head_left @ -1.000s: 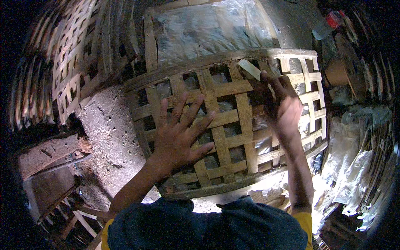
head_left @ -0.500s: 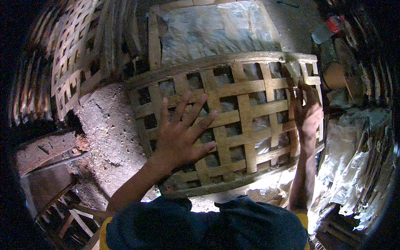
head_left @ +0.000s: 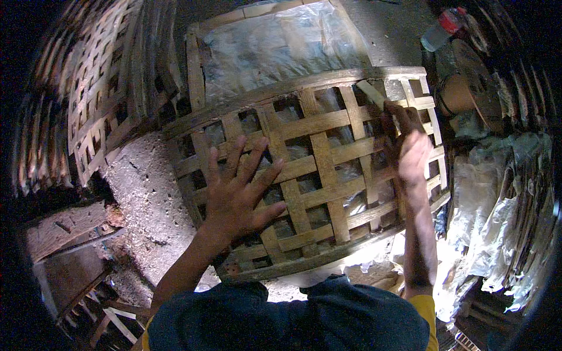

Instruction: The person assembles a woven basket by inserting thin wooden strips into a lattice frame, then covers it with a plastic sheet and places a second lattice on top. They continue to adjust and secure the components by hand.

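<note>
A big open-weave bamboo basket lies on its side in front of me, lined with clear plastic sheet that shows at its mouth. My left hand is pressed flat on the lower left of the weave, fingers spread. My right hand is on the right part of the basket, fingers curled over a vertical strip near a loose pale strip end. I cannot tell whether those fingers pinch the strip or only push on it.
More woven bamboo panels stand stacked at the left. The ground is rough concrete. Crumpled plastic sheets lie at the right, a roll of tape and a plastic bottle at the upper right. Wooden frames sit at lower left.
My right hand has slid from the upper middle of the weave toward the basket's right side. The left hand has stayed pressed in place.
</note>
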Available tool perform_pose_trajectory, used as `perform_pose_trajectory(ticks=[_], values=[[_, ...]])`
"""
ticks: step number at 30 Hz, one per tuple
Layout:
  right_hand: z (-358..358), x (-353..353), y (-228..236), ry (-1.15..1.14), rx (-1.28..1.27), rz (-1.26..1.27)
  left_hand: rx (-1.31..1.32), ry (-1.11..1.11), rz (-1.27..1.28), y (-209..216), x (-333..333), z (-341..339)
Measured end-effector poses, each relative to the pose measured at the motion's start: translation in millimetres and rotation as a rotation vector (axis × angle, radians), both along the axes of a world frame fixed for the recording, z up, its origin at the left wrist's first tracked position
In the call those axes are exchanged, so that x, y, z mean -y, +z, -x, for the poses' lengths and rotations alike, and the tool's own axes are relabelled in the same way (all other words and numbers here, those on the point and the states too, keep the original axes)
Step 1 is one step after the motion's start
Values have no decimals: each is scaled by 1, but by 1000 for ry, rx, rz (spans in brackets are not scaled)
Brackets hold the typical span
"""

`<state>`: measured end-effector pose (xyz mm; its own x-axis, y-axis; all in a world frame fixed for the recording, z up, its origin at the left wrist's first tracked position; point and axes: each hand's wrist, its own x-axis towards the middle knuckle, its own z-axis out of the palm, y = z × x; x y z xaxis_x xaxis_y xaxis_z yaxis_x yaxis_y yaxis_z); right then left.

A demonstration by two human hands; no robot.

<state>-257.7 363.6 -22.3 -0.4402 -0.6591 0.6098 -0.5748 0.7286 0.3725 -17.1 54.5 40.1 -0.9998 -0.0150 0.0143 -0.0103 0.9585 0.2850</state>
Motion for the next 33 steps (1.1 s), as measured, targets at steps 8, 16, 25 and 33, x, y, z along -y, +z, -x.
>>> perform_pose_trajectory(ticks=[8, 16, 25, 33], values=[[17, 3, 86, -294, 518, 286, -20, -7, 10, -5, 2, -5], [7, -11, -5, -122, -147, 22, 22, -3, 0, -5, 1, -1], [20, 1, 84, -264, 561, 317, 5, 0, 9, -5, 1, -4], [11, 10, 13, 111, -84, 94, -12, -9, 23, -1, 3, -3]])
